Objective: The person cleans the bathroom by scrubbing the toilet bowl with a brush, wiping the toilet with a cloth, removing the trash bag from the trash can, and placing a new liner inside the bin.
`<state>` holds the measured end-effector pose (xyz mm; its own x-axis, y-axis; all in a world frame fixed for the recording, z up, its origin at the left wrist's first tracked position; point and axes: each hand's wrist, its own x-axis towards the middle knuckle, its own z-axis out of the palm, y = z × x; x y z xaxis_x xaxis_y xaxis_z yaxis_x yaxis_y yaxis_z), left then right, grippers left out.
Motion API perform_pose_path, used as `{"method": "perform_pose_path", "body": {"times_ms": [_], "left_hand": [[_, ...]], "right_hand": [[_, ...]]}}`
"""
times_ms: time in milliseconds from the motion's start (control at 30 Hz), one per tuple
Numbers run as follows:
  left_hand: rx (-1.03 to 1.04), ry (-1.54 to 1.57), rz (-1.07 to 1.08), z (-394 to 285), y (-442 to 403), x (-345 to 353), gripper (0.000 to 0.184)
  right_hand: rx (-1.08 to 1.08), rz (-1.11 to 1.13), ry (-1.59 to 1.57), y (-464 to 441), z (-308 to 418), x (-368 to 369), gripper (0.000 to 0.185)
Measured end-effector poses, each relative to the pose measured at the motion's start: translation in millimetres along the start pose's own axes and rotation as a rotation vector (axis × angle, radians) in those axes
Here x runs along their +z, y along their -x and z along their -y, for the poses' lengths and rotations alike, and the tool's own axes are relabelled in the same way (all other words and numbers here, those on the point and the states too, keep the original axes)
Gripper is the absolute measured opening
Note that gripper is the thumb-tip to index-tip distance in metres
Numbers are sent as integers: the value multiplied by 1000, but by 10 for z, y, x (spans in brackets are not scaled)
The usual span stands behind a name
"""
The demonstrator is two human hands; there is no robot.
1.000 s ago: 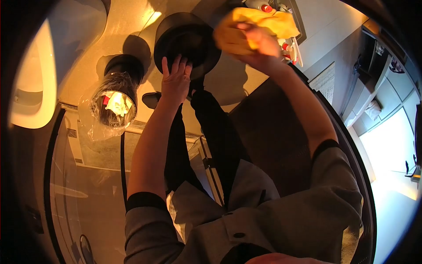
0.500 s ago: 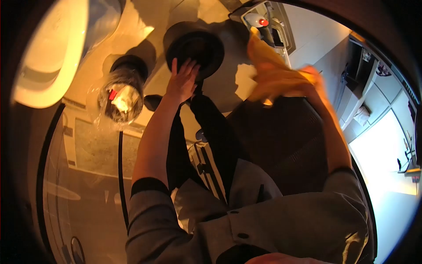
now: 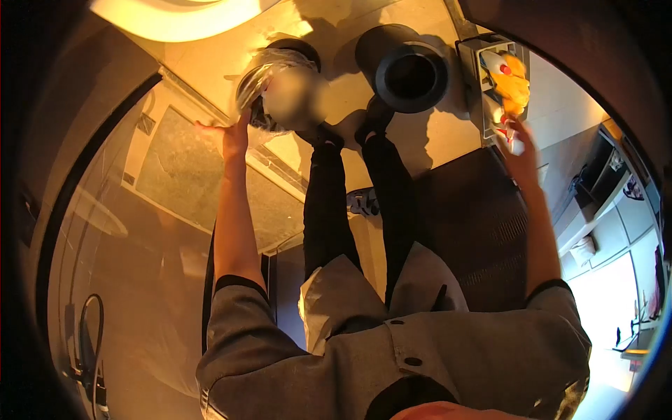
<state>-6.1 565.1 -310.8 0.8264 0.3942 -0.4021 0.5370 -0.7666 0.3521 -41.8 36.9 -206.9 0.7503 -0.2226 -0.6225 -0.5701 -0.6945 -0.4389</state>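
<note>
My left hand point(image 3: 234, 138) is at the near left edge of a small bin with a clear plastic liner point(image 3: 262, 73). Its thumb points out to the left, apart from the fingers; whether the fingertips touch the liner is unclear. A blurred patch covers much of this bin's contents. My right hand point(image 3: 519, 157), smeared by motion, reaches to the near end of a grey caddy point(image 3: 470, 63). A yellow cloth point(image 3: 514, 89) lies in the caddy beyond the fingers. Right by the fingertips is a white and red item point(image 3: 505, 128); I cannot tell whether they grip it.
A black round bin point(image 3: 439, 77) stands beyond my feet, between liner bin and caddy. A pale curved rim point(image 3: 189, 28) juts in at top left. Glass panels point(image 3: 126, 266) rise on the left, and a dark ribbed panel point(image 3: 476, 231) is right of my legs.
My left hand has left the black bin and moved to the liner bin. The yellow cloth, earlier in my right hand, now lies in the caddy. The view has shifted.
</note>
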Motion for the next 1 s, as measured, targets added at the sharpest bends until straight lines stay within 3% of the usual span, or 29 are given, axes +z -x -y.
{"method": "perform_pose_path", "body": {"times_ms": [33, 67, 100, 133, 200, 267, 333, 467, 533, 567, 633, 700, 767, 833, 867, 933, 1000], "left_hand": [[-119, 70, 131, 124, -39, -18, 64], [-235, 139, 264, 235, -57, -39, 55], [-348, 209, 394, 317, -57, -60, 47], [-240, 252, 299, 311, 62, -66, 31], [-320, 322, 281, 120, 256, -206, 27], [-263, 332, 228, 70, 434, -327, 26], [-205, 342, 180, -25, 555, -455, 26], [-228, 389, 102, -131, 670, -686, 23], [-400, 754, 14, -107, 694, -714, 19], [-402, 817, -27, -123, 705, -729, 20], [-320, 833, -111, -173, 728, -756, 20], [-233, 836, -190, -239, 793, -785, 19], [-27, 675, -50, -359, 874, -798, 17], [4, 515, 154, -473, 1039, -788, 15], [3, 435, 225, -639, 1109, -814, 13], [332, 308, 297, -747, 1215, -822, 12], [256, 180, 468, -971, 1297, -982, 11]], "right_hand": [[-141, 187, -76, -90, 216, 368, 35], [29, 363, -300, -149, 339, 800, 30], [54, 434, -494, -203, 617, 1235, 27], [204, 548, -656, -293, 798, 1628, 31], [475, 665, -908, -492, 1223, 2256, 48], [770, 585, -988, -720, 1493, 2904, 48], [932, 541, -1073, -847, 1756, 3183, 45], [894, 572, -1260, -867, 1572, 3427, 33], [603, 381, -1197, -741, 1439, 3210, 20], [590, 376, -1192, -672, 1411, 3096, 20], [3, 226, -670, -453, 1410, 2895, 20], [-90, 204, -564, -122, 1649, 2678, 21], [-182, 173, -464, 152, 1903, 2491, 22], [-517, 265, -321, 385, 2103, 2372, 31], [-519, 249, -328, 490, 2178, 2362, 31], [-697, 297, -277, 667, 2269, 2378, 33], [-696, 304, -314, 770, 2140, 2404, 29]]}}
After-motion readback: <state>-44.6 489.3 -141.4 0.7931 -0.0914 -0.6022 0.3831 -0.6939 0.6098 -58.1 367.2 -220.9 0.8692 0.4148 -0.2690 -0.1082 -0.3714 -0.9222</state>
